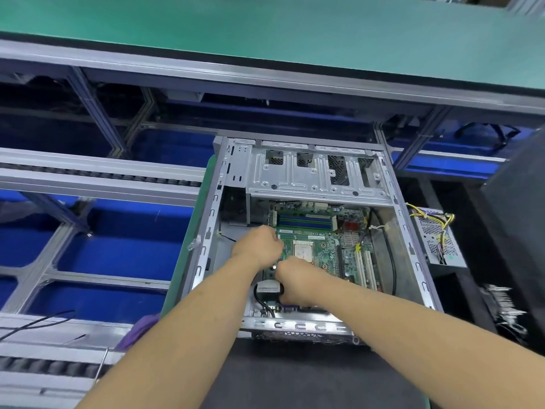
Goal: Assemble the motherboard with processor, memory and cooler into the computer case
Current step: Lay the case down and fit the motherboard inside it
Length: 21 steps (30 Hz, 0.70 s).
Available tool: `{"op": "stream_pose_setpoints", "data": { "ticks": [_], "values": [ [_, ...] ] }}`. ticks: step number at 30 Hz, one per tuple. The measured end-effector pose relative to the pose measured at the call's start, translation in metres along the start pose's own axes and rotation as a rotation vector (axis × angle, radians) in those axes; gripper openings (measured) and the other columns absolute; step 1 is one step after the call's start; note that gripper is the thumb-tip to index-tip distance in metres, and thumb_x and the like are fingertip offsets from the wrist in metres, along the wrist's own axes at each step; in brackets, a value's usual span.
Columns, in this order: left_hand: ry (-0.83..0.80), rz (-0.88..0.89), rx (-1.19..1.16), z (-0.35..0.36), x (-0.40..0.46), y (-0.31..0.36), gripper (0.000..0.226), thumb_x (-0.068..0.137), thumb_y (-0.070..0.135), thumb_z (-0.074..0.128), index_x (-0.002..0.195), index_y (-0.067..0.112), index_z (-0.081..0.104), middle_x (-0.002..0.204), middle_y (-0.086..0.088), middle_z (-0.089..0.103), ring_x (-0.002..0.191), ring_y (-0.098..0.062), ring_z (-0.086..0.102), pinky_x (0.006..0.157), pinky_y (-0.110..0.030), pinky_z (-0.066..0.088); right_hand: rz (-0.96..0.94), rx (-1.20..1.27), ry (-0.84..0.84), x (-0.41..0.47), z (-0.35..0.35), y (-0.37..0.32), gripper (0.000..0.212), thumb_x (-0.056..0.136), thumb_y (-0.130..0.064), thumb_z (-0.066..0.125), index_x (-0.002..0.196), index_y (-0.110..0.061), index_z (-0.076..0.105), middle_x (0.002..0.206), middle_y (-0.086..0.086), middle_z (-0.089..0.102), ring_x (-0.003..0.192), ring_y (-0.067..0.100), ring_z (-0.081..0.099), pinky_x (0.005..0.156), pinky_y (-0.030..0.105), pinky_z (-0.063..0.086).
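The green motherboard (321,246) lies flat inside the open grey metal case (306,178), directly beneath both hands, left hand (258,245) curled at its left edge, right hand (298,278) gripping near the rear, what each grip holds hidden.

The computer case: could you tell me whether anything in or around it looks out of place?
The power supply sits outside the computer case, on its right, with its wires loose. The processor on the motherboard has no cooler on it yet.
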<state>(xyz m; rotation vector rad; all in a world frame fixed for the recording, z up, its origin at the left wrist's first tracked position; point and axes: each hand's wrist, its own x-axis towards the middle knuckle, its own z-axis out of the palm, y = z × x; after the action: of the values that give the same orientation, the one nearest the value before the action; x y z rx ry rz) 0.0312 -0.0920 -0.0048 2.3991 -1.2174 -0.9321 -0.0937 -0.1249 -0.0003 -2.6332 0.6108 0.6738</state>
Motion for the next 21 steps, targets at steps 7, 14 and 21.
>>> {"op": "stream_pose_setpoints", "data": {
  "ticks": [7,14,21],
  "values": [
    [0.04,0.029,0.01,0.001,-0.001,0.001,0.029,0.094,0.028,0.049,0.067,0.019,0.044,0.067,0.0,0.05,0.066,-0.022,0.047,0.056,-0.028,0.033,0.007,0.189,-0.019,-0.014,-0.006,0.013,0.029,0.084,-0.029,0.08,0.072,-0.011,0.061,0.062,-0.005,0.051,0.056,0.011,0.047,0.049,0.022,0.033],
    [0.094,0.105,0.131,0.001,0.001,-0.001,0.019,0.098,0.023,0.047,0.114,0.019,0.056,0.112,-0.004,0.057,0.093,-0.024,0.055,0.075,-0.037,0.051,0.567,0.206,0.291,-0.055,-0.031,0.09,0.012,0.098,-0.014,0.054,0.093,-0.013,0.065,0.092,0.007,0.07,0.079,0.025,0.066,0.066,0.028,0.054],
    [0.073,0.158,0.172,0.008,0.009,0.001,0.049,0.099,0.019,0.047,0.145,0.019,0.033,0.13,-0.01,0.044,0.105,-0.03,0.054,0.081,-0.041,0.05,0.726,-0.009,0.158,-0.041,-0.011,0.083,0.043,0.095,-0.009,0.048,0.137,-0.004,0.039,0.126,0.024,0.057,0.111,0.037,0.059,0.073,0.039,0.051]
  ]
}}
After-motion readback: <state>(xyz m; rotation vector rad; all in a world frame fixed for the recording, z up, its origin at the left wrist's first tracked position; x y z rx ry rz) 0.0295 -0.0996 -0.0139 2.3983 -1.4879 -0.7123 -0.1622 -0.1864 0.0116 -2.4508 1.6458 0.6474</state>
